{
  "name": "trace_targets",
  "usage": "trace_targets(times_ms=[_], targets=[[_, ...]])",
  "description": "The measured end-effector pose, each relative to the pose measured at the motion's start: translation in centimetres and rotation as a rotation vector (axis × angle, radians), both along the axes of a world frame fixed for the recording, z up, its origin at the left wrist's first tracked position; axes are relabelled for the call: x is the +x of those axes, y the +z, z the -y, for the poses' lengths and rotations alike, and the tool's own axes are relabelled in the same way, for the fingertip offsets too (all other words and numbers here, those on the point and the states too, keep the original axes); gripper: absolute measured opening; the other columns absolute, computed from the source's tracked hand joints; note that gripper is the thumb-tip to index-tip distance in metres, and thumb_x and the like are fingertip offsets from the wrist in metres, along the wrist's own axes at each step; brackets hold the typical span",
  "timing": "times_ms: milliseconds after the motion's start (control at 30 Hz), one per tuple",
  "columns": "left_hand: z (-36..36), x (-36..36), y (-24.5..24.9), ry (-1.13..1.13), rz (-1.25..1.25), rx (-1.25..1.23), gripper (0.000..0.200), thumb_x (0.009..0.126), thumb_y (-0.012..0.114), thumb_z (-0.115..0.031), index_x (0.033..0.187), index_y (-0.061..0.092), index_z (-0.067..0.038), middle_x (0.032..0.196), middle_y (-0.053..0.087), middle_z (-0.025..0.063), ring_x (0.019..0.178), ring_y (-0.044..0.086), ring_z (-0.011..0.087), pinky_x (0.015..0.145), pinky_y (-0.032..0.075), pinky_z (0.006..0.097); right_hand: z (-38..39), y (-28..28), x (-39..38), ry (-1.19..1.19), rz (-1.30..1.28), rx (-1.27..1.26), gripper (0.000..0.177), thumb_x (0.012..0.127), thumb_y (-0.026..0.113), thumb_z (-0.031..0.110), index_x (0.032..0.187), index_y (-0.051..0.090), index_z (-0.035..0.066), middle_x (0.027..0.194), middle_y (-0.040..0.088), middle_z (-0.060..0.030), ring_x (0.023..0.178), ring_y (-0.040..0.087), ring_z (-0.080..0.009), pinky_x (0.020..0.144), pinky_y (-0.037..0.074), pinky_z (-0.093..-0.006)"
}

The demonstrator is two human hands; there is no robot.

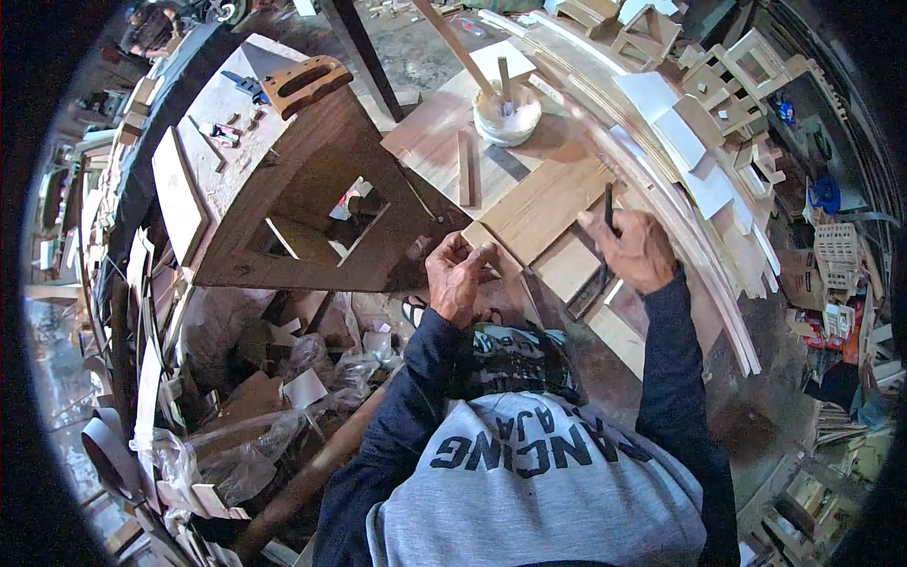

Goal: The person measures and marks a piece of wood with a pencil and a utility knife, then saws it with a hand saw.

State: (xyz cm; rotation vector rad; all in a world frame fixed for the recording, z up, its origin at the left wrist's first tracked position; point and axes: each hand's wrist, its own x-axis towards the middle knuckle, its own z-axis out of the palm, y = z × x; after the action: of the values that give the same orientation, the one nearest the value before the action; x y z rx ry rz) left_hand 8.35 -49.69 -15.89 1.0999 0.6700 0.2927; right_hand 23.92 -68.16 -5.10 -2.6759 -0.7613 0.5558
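Observation:
My left hand (456,276) pinches the near end of a narrow wood strip (496,248), thumb and fingers closed at its edge. The strip lies against a flat light-brown board (548,210) on the worktable. My right hand (635,250) is closed around a slim dark tool (607,196), which stands upright out of the fist at the board's right end; its kind I cannot tell. Below that fist, a dark bar-shaped piece (588,295) lies beside a pale wood block (567,265).
A white tub (507,119) with sticks in it stands behind the board. To the left is a wooden cabinet (350,142) with a handsaw (307,85) on top. Long wood strips (652,161) run along the right. Plastic and offcuts (302,387) litter the floor at left.

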Motion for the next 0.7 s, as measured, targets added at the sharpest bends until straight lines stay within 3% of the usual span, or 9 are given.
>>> trace_targets(times_ms=[100, 133, 233, 367, 467, 567, 633, 700], targets=[[0.2, 0.2, 0.7, -0.014, -0.017, -0.017, 0.018, 0.087, 0.066, -0.006, 0.103, 0.063, 0.002, 0.084, 0.066, 0.0051, 0.070, 0.064, 0.0142, 0.062, 0.054, 0.0284, 0.7, -2.6, 2.8, -0.051, 0.154, -0.180, 0.057, 0.088, 0.059, 0.055, 0.083, 0.068, -0.001, 0.081, 0.066, -0.0273, 0.078, 0.065, -0.0447, 0.070, 0.052, -0.0516], [0.2, 0.2, 1.0, -0.014, -0.030, -0.020, 0.019, 0.087, 0.066, -0.006, 0.105, 0.063, 0.002, 0.085, 0.067, 0.0055, 0.071, 0.064, 0.0145, 0.062, 0.055, 0.0287, 1.2, -4.1, 3.2, -0.062, 0.314, -0.009, 0.064, 0.087, 0.059, 0.055, 0.064, 0.061, -0.005, 0.059, 0.055, -0.0267, 0.057, 0.060, -0.0407, 0.058, 0.046, -0.0505], [-0.2, 0.1, 0.2, -0.053, -0.047, 0.074, 0.025, 0.089, 0.065, -0.007, 0.111, 0.062, 0.004, 0.090, 0.068, 0.0067, 0.074, 0.064, 0.0142, 0.064, 0.054, 0.0278, 1.7, -5.7, 4.5, -0.148, 0.336, -0.083, 0.065, 0.087, 0.058, 0.056, 0.066, 0.063, -0.005, 0.064, 0.060, -0.0277, 0.064, 0.063, -0.0434, 0.062, 0.049, -0.0510], [0.1, -0.2, 0.8, -0.017, -0.037, -0.031, 0.031, 0.091, 0.066, -0.012, 0.117, 0.059, 0.004, 0.095, 0.068, 0.0073, 0.080, 0.064, 0.0142, 0.069, 0.054, 0.0268, 1.8, -6.6, 4.9, -0.171, 0.394, -0.123, 0.057, 0.087, 0.059, 0.056, 0.077, 0.067, 0.000, 0.072, 0.065, -0.0256, 0.072, 0.066, -0.0425, 0.066, 0.051, -0.0504], [0.1, -0.2, -0.5, 0.025, -0.021, 0.128, 0.037, 0.091, 0.068, -0.018, 0.119, 0.058, 0.004, 0.096, 0.068, 0.0090, 0.083, 0.065, 0.0156, 0.072, 0.053, 0.0277, 0.8, -4.0, 2.1, -0.166, 0.410, 0.092, 0.045, 0.086, 0.065, 0.048, 0.081, 0.065, 0.004, 0.073, 0.065, -0.0236, 0.071, 0.066, -0.0393, 0.066, 0.051, -0.0482], [0.2, 0.3, -1.6, 0.036, -0.063, 0.391, 0.043, 0.091, 0.069, -0.026, 0.119, 0.056, 0.004, 0.097, 0.068, 0.0124, 0.085, 0.064, 0.0180, 0.074, 0.052, 0.0308, -1.4, -1.7, -2.1, -0.067, 0.068, 0.340, 0.036, 0.082, 0.072, 0.038, 0.080, 0.062, 0.004, 0.074, 0.063, -0.0203, 0.070, 0.065, -0.0361, 0.065, 0.051, -0.0455], [0.1, 0.6, -1.4, 0.010, -0.137, 0.519, 0.046, 0.091, 0.069, -0.030, 0.119, 0.056, 0.004, 0.096, 0.067, 0.0145, 0.085, 0.064, 0.0195, 0.074, 0.052, 0.0330, -3.2, -2.5, -5.4, 0.131, 0.275, 0.453, 0.034, 0.079, 0.076, 0.034, 0.084, 0.061, 0.004, 0.082, 0.062, -0.0169, 0.075, 0.064, -0.0331, 0.066, 0.051, -0.0436], [0.3, 0.6, -1.9, 0.052, -0.073, 0.481, 0.045, 0.094, 0.065, -0.033, 0.119, 0.056, 0.004, 0.097, 0.067, 0.0140, 0.085, 0.062, 0.0184, 0.076, 0.051, 0.0328, -4.3, -3.2, -7.5, 0.205, 0.252, 0.410, 0.038, 0.077, 0.074, 0.033, 0.096, 0.057, 0.005, 0.100, 0.058, -0.0160, 0.092, 0.060, -0.0358, 0.076, 0.050, -0.0482]])
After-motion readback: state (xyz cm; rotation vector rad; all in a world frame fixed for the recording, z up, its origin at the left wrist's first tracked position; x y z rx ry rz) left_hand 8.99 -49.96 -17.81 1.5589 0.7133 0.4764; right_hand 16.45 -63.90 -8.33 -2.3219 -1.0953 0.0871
